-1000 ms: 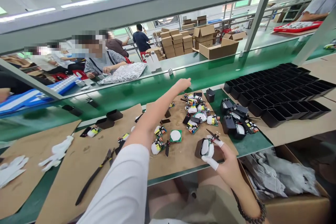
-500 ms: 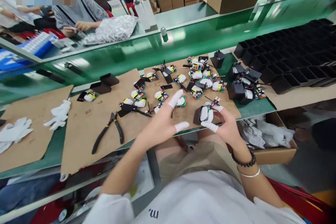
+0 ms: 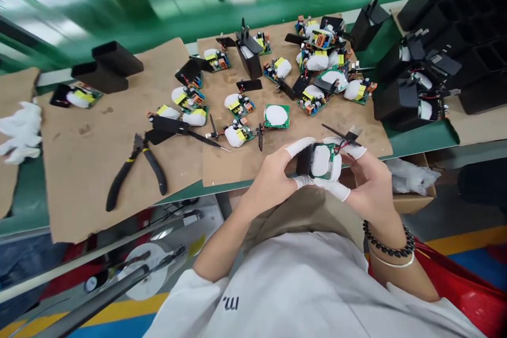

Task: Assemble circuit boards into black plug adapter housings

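Observation:
Between my two hands, at the table's front edge, is a black plastic charger housing (image 3: 304, 160) with a green circuit board (image 3: 331, 163) carrying white filler partly inside it. My left hand (image 3: 277, 177) grips the housing with finger and thumb in white finger cots. My right hand (image 3: 368, 179), also in finger cots, holds the board end. A plug cap with metal prongs (image 3: 351, 136) hangs from this board by short wires. Just beyond my left hand lies a separate green board (image 3: 276, 116) with a white round pad.
Diagonal cutters (image 3: 138, 169) and a black-handled pointed tool (image 3: 186, 129) lie on the cardboard (image 3: 91, 169). Several circuit boards (image 3: 317, 60) are heaped at the back. Black housings (image 3: 467, 37) stand in rows at right. White gloves (image 3: 21, 132) lie at far left.
My left hand has moved right and closed on the housing, which my right hand held alone. The view has tilted down and come closer to the table.

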Motion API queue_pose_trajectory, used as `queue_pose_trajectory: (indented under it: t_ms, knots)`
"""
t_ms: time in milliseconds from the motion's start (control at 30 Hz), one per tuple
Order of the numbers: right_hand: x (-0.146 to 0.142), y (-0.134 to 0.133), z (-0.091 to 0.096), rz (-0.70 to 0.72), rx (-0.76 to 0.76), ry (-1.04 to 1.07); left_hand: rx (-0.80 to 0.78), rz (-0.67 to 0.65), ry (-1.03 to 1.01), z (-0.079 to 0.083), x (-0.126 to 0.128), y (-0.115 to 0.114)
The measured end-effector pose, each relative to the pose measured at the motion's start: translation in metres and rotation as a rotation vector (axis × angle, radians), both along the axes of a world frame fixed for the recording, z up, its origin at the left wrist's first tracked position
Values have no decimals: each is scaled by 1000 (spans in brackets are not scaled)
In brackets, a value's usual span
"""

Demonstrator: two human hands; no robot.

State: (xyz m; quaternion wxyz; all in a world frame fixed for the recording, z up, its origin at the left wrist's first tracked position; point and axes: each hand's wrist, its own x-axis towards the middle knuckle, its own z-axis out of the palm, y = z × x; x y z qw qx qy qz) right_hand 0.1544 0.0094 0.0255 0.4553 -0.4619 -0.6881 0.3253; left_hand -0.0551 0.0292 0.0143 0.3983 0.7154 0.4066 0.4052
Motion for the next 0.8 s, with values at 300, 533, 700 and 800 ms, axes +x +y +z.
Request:
queue_pose_trajectory:
  t_ms: [300,533,700,800]
  knots:
    - [-2,-6,18,-7,137,-201,86,1,35,-3,-1,-3]
    - [-5,-10,23,-15,244,-269,173,17,43,-2,0,-3]
    - [-10,-11,22,-36,276,-290,161,23,56,-1,1,-3]
    - [-8,-16,23,-47,179,-212,145,39,92,0,1,-4]
